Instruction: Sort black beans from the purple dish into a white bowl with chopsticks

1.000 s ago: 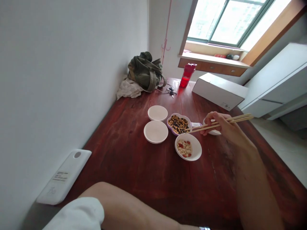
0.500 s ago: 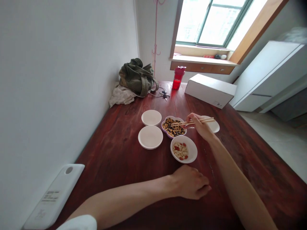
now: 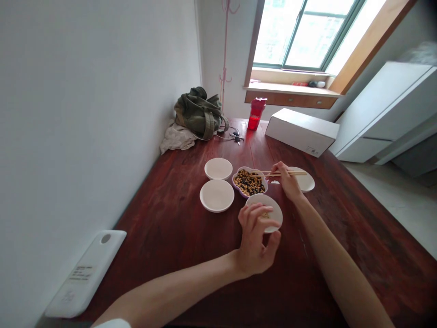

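Chopsticks [image 3: 297, 172] are gripped in my right hand [image 3: 286, 180], their tips over the far right edge of a flower-shaped purple-rimmed bowl [image 3: 234, 184] of mixed yellow and black beans [image 3: 250, 182]. My left hand [image 3: 257, 237] is raised in front of a white bowl [image 3: 275, 214], fingers apart and curved, nothing seen in it. It hides most of that bowl's pale contents; whether it touches the rim I cannot tell. Two more white bowls, a near one [image 3: 216, 196] and a far one [image 3: 218, 168], stand left of the beans. Behind my right hand lies a white plate [image 3: 307, 182].
A green bag [image 3: 196, 114] on a pale cloth [image 3: 177, 137] leans by the left wall, with keys [image 3: 237, 136] beside it. Farther back stand a red shaker bottle [image 3: 256, 115] and a white box [image 3: 302, 131]. At the near left lies a white board with a hole [image 3: 87, 275].
My left hand has lifted from the table, opened its fingers and moved up over the near white bowl. The chopsticks' tips have shifted from over the beans toward the bowl's far right edge.
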`<action>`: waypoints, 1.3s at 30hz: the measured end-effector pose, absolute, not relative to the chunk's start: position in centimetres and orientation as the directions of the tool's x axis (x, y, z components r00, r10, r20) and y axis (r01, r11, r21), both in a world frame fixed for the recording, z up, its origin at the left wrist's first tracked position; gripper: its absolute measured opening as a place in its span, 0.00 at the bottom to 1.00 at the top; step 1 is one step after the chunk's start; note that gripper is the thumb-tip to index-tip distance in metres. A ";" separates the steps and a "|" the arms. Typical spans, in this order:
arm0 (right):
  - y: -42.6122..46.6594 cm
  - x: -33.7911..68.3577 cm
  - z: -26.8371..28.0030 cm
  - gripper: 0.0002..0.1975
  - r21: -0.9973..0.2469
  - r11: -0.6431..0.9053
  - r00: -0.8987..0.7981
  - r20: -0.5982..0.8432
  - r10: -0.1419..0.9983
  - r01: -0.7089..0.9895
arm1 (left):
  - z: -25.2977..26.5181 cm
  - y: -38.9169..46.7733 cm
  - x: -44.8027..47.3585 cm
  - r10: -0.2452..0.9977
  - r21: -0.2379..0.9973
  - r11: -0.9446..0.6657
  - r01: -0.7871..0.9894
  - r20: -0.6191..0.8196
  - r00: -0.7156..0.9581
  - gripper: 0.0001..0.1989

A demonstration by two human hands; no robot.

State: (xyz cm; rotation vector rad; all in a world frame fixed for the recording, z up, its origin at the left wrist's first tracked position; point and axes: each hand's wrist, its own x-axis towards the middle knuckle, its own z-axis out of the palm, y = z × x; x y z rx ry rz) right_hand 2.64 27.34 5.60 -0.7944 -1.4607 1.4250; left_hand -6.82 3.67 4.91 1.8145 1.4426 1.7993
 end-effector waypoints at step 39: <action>20.3 2.0 4.1 0.23 -0.851 0.470 -0.165 0.442 0.882 0.233 | 2.7 5.9 -11.5 0.956 0.970 -0.041 -0.241 -0.032 -0.292 0.14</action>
